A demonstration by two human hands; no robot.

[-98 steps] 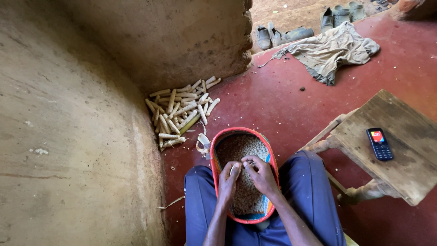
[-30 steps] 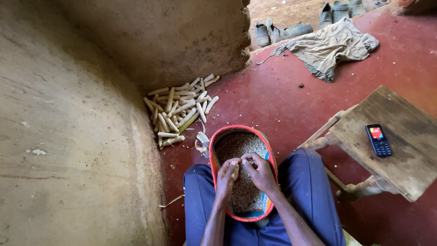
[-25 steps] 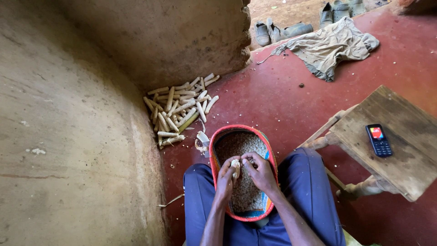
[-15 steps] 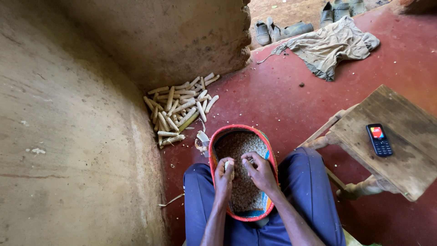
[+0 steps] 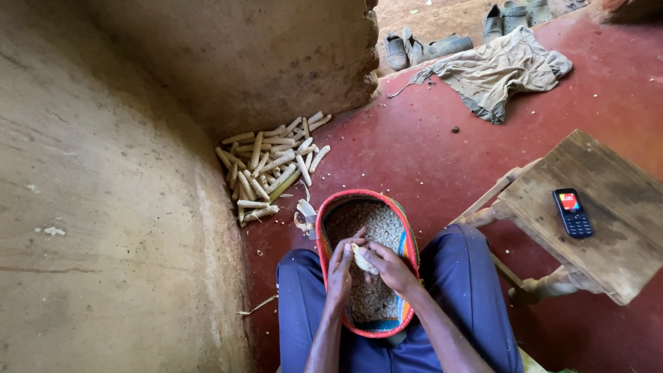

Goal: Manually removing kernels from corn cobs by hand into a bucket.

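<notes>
I am gripping a corn cob (image 5: 362, 259) with my left hand (image 5: 340, 264) and right hand (image 5: 391, 266), both closed around it, above the red-rimmed basket (image 5: 411, 238) of kernels.

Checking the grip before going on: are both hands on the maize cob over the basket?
Touching. The head view shows the left hand and right hand both closed around the maize cob, fingers wrapped on it above the basket.

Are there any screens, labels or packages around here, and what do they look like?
Mobile phone: lies flat on the wooden stool, to the right of the person's right knee; a small dark upright slab with a keypad below and a small lit screen, red and orange, at its top.
No packages, labels or signs show anywhere else in view.
</notes>
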